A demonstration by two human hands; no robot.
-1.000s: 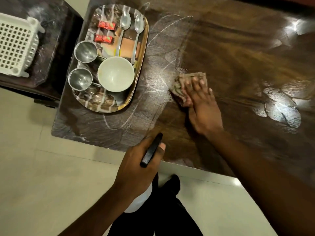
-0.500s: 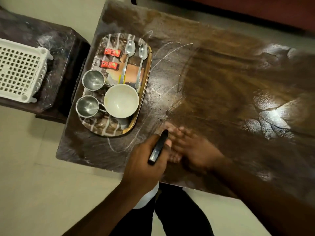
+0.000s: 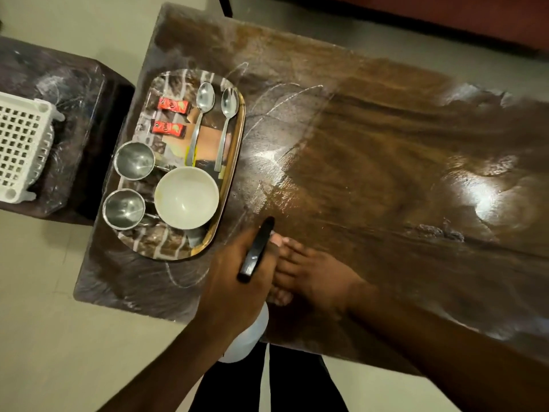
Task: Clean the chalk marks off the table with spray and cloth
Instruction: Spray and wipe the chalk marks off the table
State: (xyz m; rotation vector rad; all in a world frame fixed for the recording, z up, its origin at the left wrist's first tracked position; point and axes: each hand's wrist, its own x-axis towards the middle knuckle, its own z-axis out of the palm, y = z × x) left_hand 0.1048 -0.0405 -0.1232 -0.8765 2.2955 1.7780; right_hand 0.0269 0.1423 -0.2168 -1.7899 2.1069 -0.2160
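White chalk marks [image 3: 267, 156] curve across the dark wooden table [image 3: 401, 150] just right of the tray. My left hand [image 3: 234, 281] hovers over the table's near edge, gripping a spray bottle whose black nozzle [image 3: 257, 251] points away from me and whose white body [image 3: 246, 337] shows below the hand. My right hand [image 3: 312, 278] lies flat on the table beside it, fingers toward the left. The cloth is hidden under that hand and behind my left hand, so I cannot see it.
A metal tray [image 3: 234, 162] on the table's left end holds two spoons [image 3: 202, 123], two red sachets [image 3: 173, 105], two steel cups [image 3: 135, 160] and a white bowl [image 3: 186, 197]. A white plastic basket [image 3: 20, 144] sits on a low side table to the left.
My right hand has slid from the middle of the table toward me, to the near edge beside my left hand. The cloth is now out of sight. The view has shifted back.
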